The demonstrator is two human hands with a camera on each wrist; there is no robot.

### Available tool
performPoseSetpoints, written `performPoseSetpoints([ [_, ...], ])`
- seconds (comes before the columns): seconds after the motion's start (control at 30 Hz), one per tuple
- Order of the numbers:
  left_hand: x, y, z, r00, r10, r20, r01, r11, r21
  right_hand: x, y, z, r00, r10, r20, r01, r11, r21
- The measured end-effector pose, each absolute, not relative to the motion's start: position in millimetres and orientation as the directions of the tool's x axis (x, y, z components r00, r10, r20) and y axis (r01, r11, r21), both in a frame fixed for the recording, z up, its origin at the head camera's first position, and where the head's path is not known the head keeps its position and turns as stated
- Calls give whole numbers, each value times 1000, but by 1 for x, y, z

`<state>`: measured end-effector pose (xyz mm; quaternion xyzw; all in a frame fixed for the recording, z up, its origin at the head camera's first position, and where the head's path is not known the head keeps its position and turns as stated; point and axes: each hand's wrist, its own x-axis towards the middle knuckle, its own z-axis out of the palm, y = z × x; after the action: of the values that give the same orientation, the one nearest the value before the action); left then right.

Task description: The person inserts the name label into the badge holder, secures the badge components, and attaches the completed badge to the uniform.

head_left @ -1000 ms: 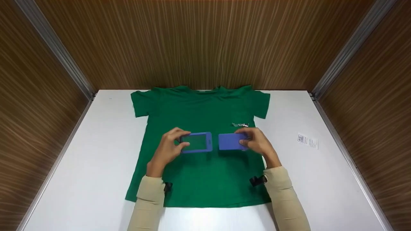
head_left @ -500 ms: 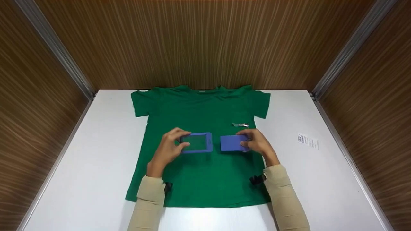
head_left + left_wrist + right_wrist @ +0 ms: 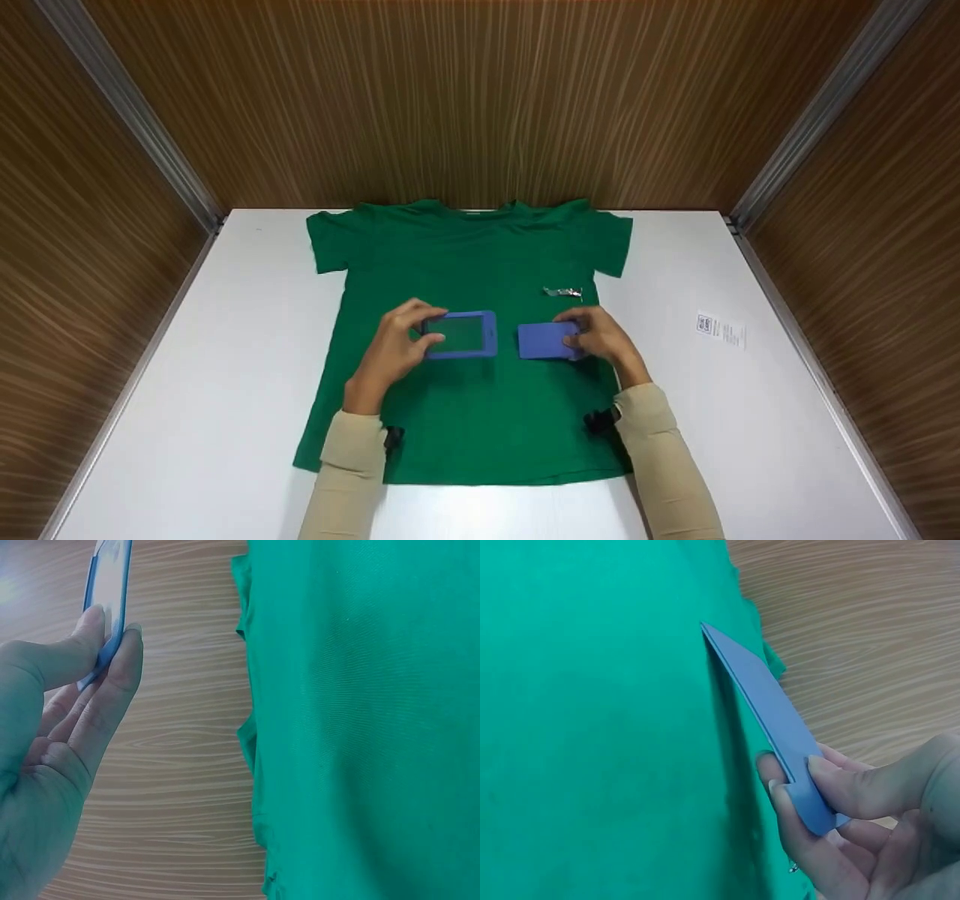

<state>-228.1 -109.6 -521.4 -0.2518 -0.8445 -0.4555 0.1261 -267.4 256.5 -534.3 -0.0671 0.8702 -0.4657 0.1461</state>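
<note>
Above the green T-shirt (image 3: 480,259), my left hand (image 3: 397,337) pinches the left end of a blue-purple ID card holder frame (image 3: 489,334) between thumb and fingers. Green shows through the frame's window; in the left wrist view the card holder frame (image 3: 110,585) is nearly edge-on. My right hand (image 3: 606,337) grips the right end of a flat, solid blue-purple panel (image 3: 538,341). In the right wrist view, the thumb lies on one face of the panel (image 3: 769,701) and fingers are behind it. A small gap separates the two pieces.
A silvery strap clip (image 3: 562,292) lies on the shirt just beyond my right hand. On the white table (image 3: 225,360), right of the shirt, is a white printed card (image 3: 720,330). Wood-patterned walls (image 3: 480,105) enclose the back and sides.
My right hand has moved slightly toward me and to the right, tilting the panel and widening the gap. The left hand and frame have stayed nearly still.
</note>
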Motion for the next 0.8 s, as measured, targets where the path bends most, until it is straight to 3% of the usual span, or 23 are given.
performPoseSetpoints([
  [0.8, -227, -110, -519, -844, 319, 431, 535, 463, 707, -270, 255, -537, -955, -181, -234, 47, 689, -723],
])
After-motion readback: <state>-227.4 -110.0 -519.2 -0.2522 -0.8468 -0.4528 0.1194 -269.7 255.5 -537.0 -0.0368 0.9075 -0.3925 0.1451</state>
